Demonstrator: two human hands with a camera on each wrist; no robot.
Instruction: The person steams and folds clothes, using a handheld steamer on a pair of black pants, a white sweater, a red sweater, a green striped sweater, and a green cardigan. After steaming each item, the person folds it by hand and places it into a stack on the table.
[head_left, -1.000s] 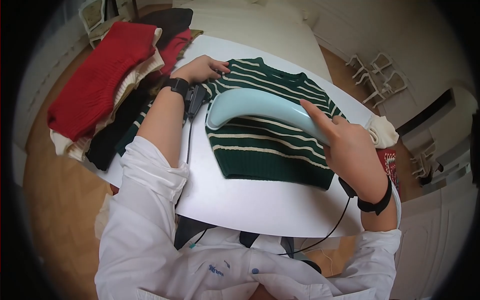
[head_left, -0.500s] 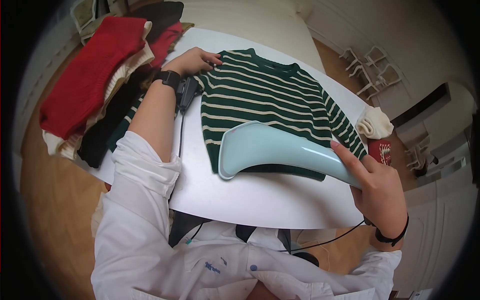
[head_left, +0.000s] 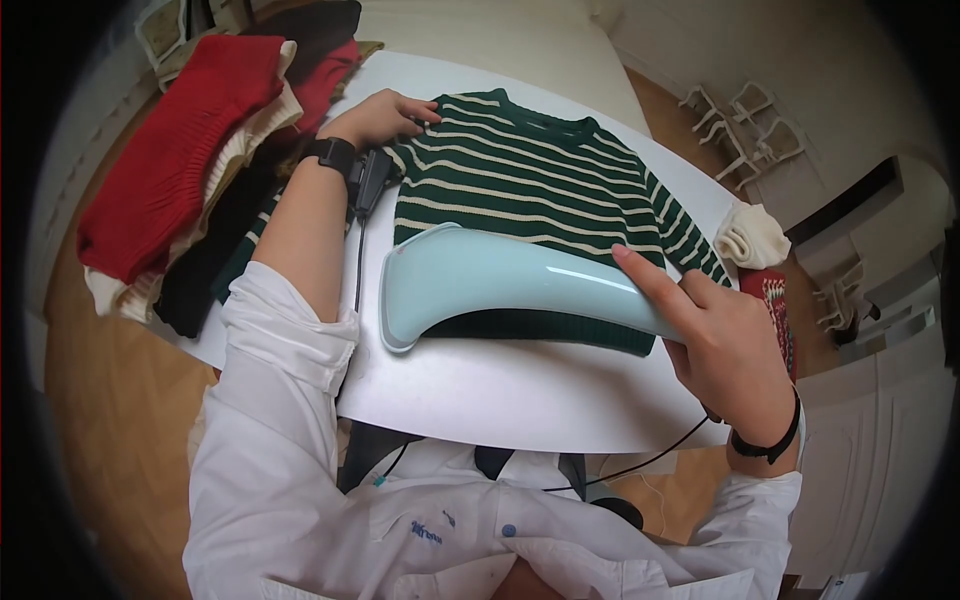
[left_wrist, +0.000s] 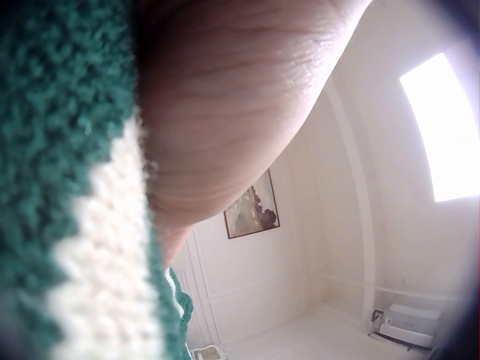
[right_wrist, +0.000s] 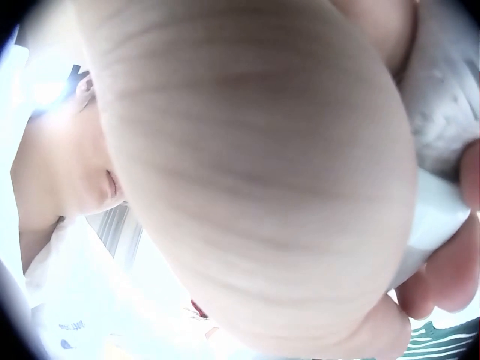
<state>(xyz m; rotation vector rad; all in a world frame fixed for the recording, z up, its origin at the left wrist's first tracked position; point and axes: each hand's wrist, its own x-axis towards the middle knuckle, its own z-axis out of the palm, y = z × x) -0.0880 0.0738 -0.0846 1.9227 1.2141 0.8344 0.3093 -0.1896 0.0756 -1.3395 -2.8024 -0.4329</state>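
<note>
A green sweater with cream stripes (head_left: 520, 160) lies spread on a white board (head_left: 540, 400). My left hand (head_left: 380, 118) rests at its left shoulder, fingertips on the knit. In the left wrist view the striped knit (left_wrist: 60, 172) stands close beside that hand. My right hand (head_left: 735, 345) grips the handle of a pale blue handheld garment steamer (head_left: 500, 275), index finger stretched along its top. The steamer's head points left and overlaps the sweater's lower left edge, hiding part of the lower body. Fingers curl round the handle (right_wrist: 439, 210) in the right wrist view.
Left of the sweater, a heap of knitwear, with a red sweater (head_left: 180, 160) on top, covers the board's edge. A rolled cream knit (head_left: 752, 240) and a red patterned knit (head_left: 768, 300) sit at the right. The steamer's black cord (head_left: 640, 465) hangs past the front edge.
The steamer has come down from the sweater's middle to its lower part, then slid left in my right hand. My left hand stays at the shoulder. The head view has shifted slightly.
</note>
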